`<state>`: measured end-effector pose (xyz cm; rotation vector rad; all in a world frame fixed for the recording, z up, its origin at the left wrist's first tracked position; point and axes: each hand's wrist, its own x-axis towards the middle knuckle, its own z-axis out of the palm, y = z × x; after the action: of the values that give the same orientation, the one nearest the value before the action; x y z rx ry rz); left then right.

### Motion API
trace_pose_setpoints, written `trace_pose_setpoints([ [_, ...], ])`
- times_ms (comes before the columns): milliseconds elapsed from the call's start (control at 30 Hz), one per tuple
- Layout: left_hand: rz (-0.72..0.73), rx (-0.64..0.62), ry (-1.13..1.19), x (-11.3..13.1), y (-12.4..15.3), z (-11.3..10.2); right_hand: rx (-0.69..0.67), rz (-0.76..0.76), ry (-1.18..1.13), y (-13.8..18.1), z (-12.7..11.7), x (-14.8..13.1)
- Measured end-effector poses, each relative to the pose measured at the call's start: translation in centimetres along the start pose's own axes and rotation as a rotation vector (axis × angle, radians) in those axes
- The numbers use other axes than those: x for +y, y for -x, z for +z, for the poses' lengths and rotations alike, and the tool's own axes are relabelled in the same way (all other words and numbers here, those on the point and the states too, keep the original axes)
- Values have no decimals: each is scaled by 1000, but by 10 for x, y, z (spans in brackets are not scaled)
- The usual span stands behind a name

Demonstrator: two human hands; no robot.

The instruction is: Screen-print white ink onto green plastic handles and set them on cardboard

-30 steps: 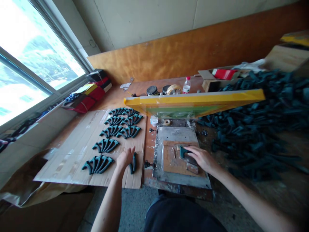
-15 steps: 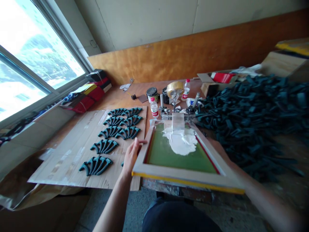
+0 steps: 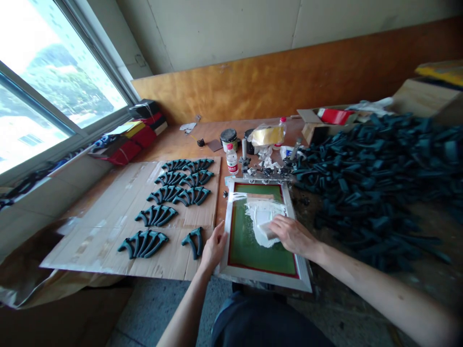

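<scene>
A screen-printing frame with green mesh lies flat on the bench, with white ink spread across the mesh. My right hand is closed on a squeegee that sits in the white ink. My left hand rests on the frame's left rail, fingers curled over its edge. A single dark teal curved part lies on the cardboard sheet just left of my left hand.
Rows of fanned teal parts lie on the cardboard. A big heap of the same parts fills the right side. Ink tins, a small bottle, a tape roll and clamps stand behind the frame. A window is at left.
The raised frame has swung down flat over the plate. My left hand moved from the cardboard to the frame's rail. My right hand left the part on the plate and took the squeegee.
</scene>
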<state>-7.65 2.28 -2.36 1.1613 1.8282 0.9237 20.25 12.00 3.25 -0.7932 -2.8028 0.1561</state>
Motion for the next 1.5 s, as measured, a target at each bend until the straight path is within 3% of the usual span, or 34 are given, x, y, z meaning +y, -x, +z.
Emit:
trace_pose_setpoints([
  [100, -4, 9, 8, 1, 1, 1, -45, -139, -57, 15, -11, 0],
  [200, -2, 13, 49, 3, 2, 0, -58, -83, -126, 7, -17, 3],
  [300, -18, -12, 100, 4, 3, -1, 127, -15, -96, 5, -4, -3],
  [367, -39, -28, 133, 5, 3, -2, 244, -65, -41, 15, 7, -11],
  [467, -65, -13, 196, 6, 4, -1, 245, -138, -49, 29, 9, -17],
  [567, -88, -8, 245, 8, 4, -1, 170, -40, -94, 15, -6, -8],
  [667, -94, -56, 314, 16, 5, -7, 185, 162, -75, -24, -27, 10],
  [800, -85, -72, 389, 52, 10, -29, 267, 347, 28, -56, -56, 45],
  [933, -7, 13, 465, 113, 6, -50, 481, 542, -38, -28, -65, 89],
  [1033, 184, 66, 607, 162, -12, -58, 360, 626, -139, 7, -35, 97],
  [1167, 322, 33, 729, 203, -41, -56, 73, 485, -82, 30, 25, 59],
  [1233, 321, 103, 774, 202, -42, -45, 3, 468, -12, 28, 42, 36],
  [1300, 215, 122, 768, 183, -28, -24, -29, 532, -6, 21, 47, 18],
  [1367, -17, -90, 677, 151, -3, 6, 19, 621, -63, 13, 45, 0],
  [1400, -164, -288, 609, 133, 11, 23, 78, 643, -98, 10, 42, -10],
  [1433, -273, -403, 573, 118, 26, 38, 153, 644, -128, 7, 40, -22],
  [1500, -364, -414, 616, 96, 49, 63, 295, 579, -172, 4, 36, -49],
])
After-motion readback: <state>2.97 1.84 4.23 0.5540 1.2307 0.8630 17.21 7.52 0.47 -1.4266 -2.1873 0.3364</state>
